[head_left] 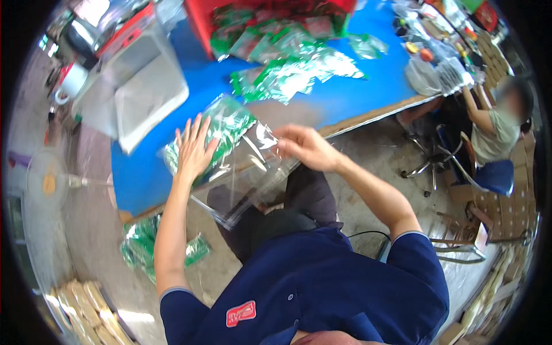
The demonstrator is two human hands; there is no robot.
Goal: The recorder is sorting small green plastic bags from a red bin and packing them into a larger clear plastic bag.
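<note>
A large clear plastic bag [244,178] lies at the front edge of the blue table, its loose end hanging over the edge above my legs. Green-and-clear packets [230,123] fill its far part. My left hand [194,150] presses flat on the filled part with its fingers spread. At the bag's right side, my right hand [310,148] has its fingers curled and pinched on the clear film. Beyond the bag, a loose pile of small green-and-silver packets [293,72] spills out of a red bin [198,29].
A grey-white plastic tub [152,95] stands on the blue table [368,95] to the left. Filled green bags [141,247] lie on the floor below. To the right sits another person [497,129] beside a cluttered tabletop; an office chair [434,155] stands nearby. A fan [49,183] is at far left.
</note>
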